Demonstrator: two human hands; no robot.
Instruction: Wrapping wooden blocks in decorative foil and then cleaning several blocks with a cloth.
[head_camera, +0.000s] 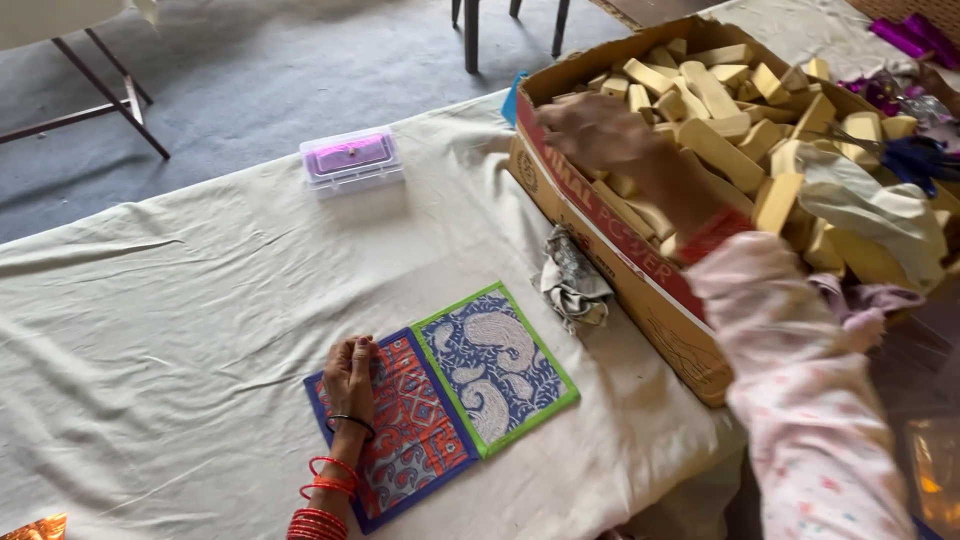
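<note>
- On the cream cloth-covered table (150, 330), near its front edge, the left hand (352, 378) lies palm down with fingers together and flat, pressing on a blue-bordered rectangular fabric panel with an orange and grey print (410, 425); nothing is clasped in it.
- Left wrist: one thin dark bangle, then red bangles (330, 478) further up the forearm.
- Touching the orange panel's right edge lies a green-bordered rectangular fabric panel with white paisley shapes on blue (497, 365); both sit tilted to the table's front edge.
- At the table's right edge stands an open brown cardboard box with a red printed band (610, 225), heaped with pale yellow wooden blocks (715, 150).
- Right hand (590, 130), in a pink floral sleeve (800, 390), reaches into the box over the blocks at its near-left corner; it is blurred, fingers loosely curled, and whether it grips a block cannot be told.
- A crumpled grey patterned cloth (572, 285) lies against the box's outer wall, just beyond the green panel.
- Toward the table's far edge sits a small clear plastic case with a purple interior (351, 160), well apart from both hands.
- Cream fabric (880, 215) is draped over the blocks at the box's right side.
</note>
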